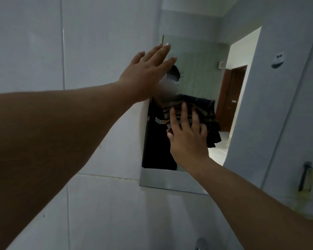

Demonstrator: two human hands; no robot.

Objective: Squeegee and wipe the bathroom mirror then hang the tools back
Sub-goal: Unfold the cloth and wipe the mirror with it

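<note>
Up on the tiled wall [101,33], a rectangular mirror [197,69]. Right hand [188,141] flat against the glass low down, fingers [183,112] spread wide, pressing a dark striped cloth [204,114] to the surface. Left hand [148,73] open and flat at the mirror's upper left edge, gripping nothing. Further right on the side wall, a dark-handled tool [304,175] hanging, too blurred to identify for certain.

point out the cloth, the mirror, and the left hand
striped cloth [203,112]: head view, on the fabric showing above the right hand's fingers
mirror [197,56]: head view, on bare glass in the upper part
left hand [145,74]: head view, on the back of the hand, which lies flat at the mirror's left edge
</note>
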